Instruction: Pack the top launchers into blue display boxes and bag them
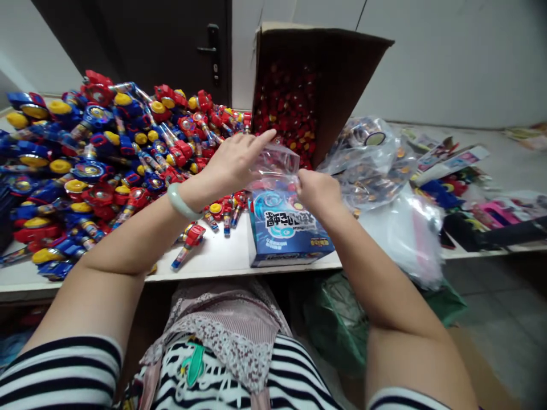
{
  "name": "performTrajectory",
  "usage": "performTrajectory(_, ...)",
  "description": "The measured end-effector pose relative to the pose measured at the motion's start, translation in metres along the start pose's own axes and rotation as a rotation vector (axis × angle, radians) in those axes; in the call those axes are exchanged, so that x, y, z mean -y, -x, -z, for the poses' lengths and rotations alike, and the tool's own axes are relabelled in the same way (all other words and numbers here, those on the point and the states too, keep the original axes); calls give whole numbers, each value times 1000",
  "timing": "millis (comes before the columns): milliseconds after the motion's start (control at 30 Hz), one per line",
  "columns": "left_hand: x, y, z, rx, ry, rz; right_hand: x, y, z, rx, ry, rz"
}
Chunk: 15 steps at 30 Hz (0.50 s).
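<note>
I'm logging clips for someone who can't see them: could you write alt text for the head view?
A person's right hand grips a clear bag above the far end of a blue box, the left hand at the bag's other side. Red and blue toys lie heaped to the left; an open carton stands behind.

Clear bag (277,160) partly hidden in right grip (316,189), toy pile (88,169) cropped left, door (149,45) cropped above
</note>
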<state>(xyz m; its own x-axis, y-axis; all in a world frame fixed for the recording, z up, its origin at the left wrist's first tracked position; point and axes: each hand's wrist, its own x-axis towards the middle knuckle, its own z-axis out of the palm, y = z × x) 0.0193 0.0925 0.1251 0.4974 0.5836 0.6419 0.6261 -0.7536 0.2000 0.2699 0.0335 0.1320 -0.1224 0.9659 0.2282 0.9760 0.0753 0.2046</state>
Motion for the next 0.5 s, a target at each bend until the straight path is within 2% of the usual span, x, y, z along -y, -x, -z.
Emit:
performTrajectory(167,-13,-39,3,44,-89,-58,21,-8,17,60,80,52)
performTrajectory(267,-25,-52,3,206,-165,-61,23,-11,19,53,104,102)
performTrajectory(367,-26,-47,-7,441,-318,121,13,-10,17,4,102,78)
performTrajectory(400,-21,-41,-10,483,-359,197,6,-9,14,-4,105,72)
performTrajectory(500,1,-16,-20,438,-436,342,-27,-9,-6,24,114,55)
